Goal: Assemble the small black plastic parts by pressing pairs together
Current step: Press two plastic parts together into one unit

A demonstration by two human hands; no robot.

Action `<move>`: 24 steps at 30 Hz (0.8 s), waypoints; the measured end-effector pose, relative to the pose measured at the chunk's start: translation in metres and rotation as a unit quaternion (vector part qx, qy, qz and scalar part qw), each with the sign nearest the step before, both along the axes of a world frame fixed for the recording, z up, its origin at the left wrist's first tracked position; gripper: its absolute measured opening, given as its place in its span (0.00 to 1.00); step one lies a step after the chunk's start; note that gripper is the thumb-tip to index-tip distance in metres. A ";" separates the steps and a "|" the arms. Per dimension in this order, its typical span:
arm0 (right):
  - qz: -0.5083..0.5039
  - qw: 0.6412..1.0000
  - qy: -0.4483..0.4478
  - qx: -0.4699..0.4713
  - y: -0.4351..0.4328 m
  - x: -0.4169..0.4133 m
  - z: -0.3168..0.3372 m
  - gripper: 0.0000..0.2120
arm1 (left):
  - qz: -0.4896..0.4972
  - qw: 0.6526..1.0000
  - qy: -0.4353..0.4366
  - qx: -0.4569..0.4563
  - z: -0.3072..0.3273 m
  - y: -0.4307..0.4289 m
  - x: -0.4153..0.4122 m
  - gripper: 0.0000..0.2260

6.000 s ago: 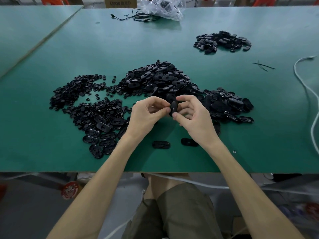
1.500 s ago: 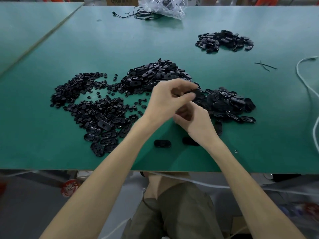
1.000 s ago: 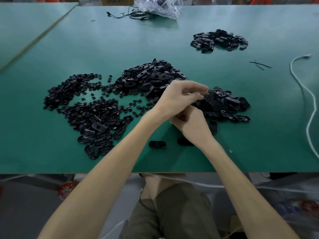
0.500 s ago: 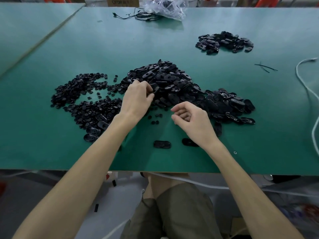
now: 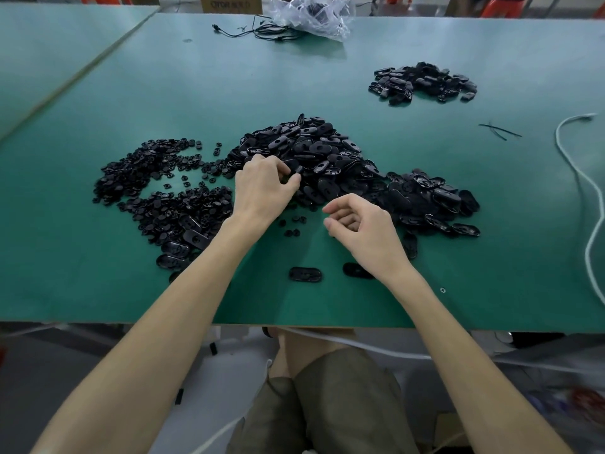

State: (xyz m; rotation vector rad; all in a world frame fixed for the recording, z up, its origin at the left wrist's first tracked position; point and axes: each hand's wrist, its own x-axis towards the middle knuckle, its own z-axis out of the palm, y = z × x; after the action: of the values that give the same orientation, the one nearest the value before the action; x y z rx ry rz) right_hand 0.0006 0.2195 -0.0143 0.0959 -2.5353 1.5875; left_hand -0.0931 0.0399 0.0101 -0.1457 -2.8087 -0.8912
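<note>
Pinching one oval shell [image 5: 296, 168] between thumb and forefinger of left hand [image 5: 262, 188], centre of frame, at near-left edge of central pile [image 5: 320, 149]. Shell half hidden by fingertips; long axis looks tilted toward upper right, not sure.

Holding right hand [image 5: 363, 231] just right of centre, low over green table [image 5: 98, 273], fingers loosely curled, nothing visible inside. Not touching any part.

Likely step: fetching first half of a pair, mate not yet picked.

Key relation for next move: loose small round parts [image 5: 292, 226] on bare table between both hands, directly left of right fingertips and just below left hand. Nearer to free right hand, so short sideways reach leftward, no crossing of arms. Larger heap of small round parts [image 5: 147, 185] at left of frame, beyond left forearm, farther off.

Also two single ovals [image 5: 305, 274] at lower centre, long axes running left-right, second one partly under right wrist. Far pile [image 5: 422, 81] at upper right, well apart, probably finished pieces.
</note>
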 end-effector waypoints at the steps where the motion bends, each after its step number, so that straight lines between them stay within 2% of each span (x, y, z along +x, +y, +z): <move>1: 0.000 1.000 0.000 -0.001 0.000 0.000 0.000 0.06 | 0.004 1.000 -0.003 -0.016 0.000 0.002 -0.002 0.13; 3: 0.000 1.000 -0.001 -0.003 0.000 0.000 0.000 0.06 | 0.008 0.999 -0.012 -0.031 -0.001 0.004 -0.005 0.14; 6: 0.000 1.000 -0.004 -0.004 0.000 0.000 0.001 0.06 | 0.011 1.000 -0.015 0.001 -0.002 0.003 -0.008 0.12; 13: -0.002 1.000 -0.002 -0.010 -0.001 0.000 0.002 0.06 | 0.002 0.999 0.027 0.022 -0.002 0.000 0.004 0.10; 16: -0.024 0.999 0.010 -0.047 0.000 -0.001 0.003 0.10 | -0.068 0.992 0.067 0.081 0.003 0.000 0.018 0.10; 19: -0.043 0.995 0.018 -0.090 0.000 -0.003 0.005 0.11 | -0.172 0.978 0.075 0.086 0.008 0.000 0.032 0.10; 21: -0.044 0.994 0.023 -0.093 0.000 -0.003 0.005 0.08 | -0.223 0.970 0.069 0.073 0.009 -0.001 0.038 0.10; 24: -0.037 0.995 0.023 -0.086 0.001 -0.003 0.004 0.03 | -0.245 0.965 0.057 0.076 0.009 -0.005 0.041 0.08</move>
State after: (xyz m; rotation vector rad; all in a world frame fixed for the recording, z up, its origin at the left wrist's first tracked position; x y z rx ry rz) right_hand -0.0027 0.2206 -0.0104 0.0176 -2.3292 1.7438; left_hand -0.0523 0.0344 0.0193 -0.8663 -2.6213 -1.1471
